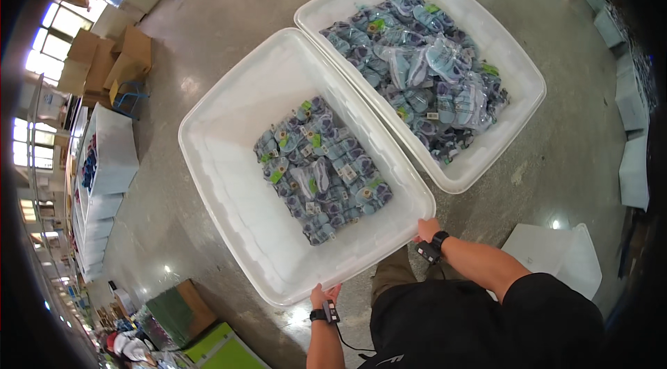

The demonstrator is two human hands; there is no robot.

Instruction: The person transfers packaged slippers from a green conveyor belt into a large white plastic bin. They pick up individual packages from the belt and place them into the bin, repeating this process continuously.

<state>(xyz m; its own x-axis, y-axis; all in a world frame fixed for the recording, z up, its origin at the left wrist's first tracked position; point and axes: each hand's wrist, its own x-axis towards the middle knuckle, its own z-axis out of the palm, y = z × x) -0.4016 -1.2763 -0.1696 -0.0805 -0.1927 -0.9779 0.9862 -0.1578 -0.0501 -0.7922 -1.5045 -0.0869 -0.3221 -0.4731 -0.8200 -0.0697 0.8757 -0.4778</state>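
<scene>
- White plastic near tub (229,126) sits straight ahead of the person, slightly to the left, near short side toward the body.
- Long axis runs away from the body and leftward; both hands are on that near short side.
- Left hand (324,294): fingers curled at the rim, toward the left corner. Right hand (425,230): gripping the rim close to the right corner. Grip force: can't tell, undersides hidden.
- Right hand is the nearer one to the far tub (511,67), which stands alongside, ahead and right. Rims run just beside each other, gap widening toward the person; contact at the upper end unclear.
- Near tub load: blue-grey bagged pairs (323,171), slipper-like, green labels, laid fairly flat toward the right side. Far tub holds a looser heap (431,70), clear film catching light.
- Surface: smooth grey floor (229,18), some glare.
- Room: cardboard boxes (128,60) and white bins (114,150) left, windows (59,35) behind; more bins (629,94) far right; white container (556,251) at the person's right.
</scene>
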